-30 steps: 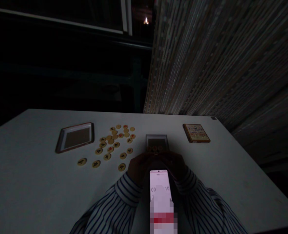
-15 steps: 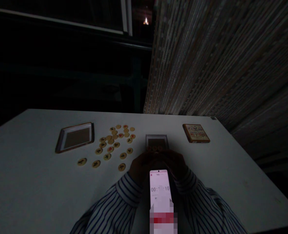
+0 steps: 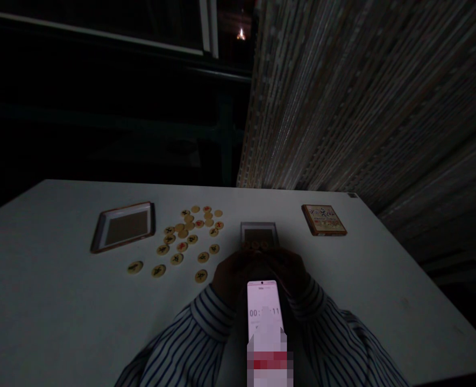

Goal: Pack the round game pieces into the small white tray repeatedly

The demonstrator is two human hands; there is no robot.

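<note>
My left hand [image 3: 233,271] and my right hand [image 3: 288,269] meet at the near side of a small open box [image 3: 258,226]. Their fingers curl inward toward each other, and deep shadow hides whatever is between them. A row of reddish round Chinese chess pieces [image 3: 255,245] shows in the box just beyond my fingertips. To the left of my left hand, many more wooden chess pieces [image 3: 182,246] lie scattered, some with black or red characters, others blank side up. Between my forearms a lit phone [image 3: 263,301] displays a running timer.
An open shallow tray with a brown rim [image 3: 152,217] sits at the left of the white table [image 3: 60,312]. A flat printed box [image 3: 324,220] lies at the right. Behind the table hangs a string curtain [image 3: 302,97]. The room is dark.
Both hands stay almost in place at the box, with only a slight shift of the fingers. The phone's timer has advanced by one digit. The scattered pieces have not moved.
</note>
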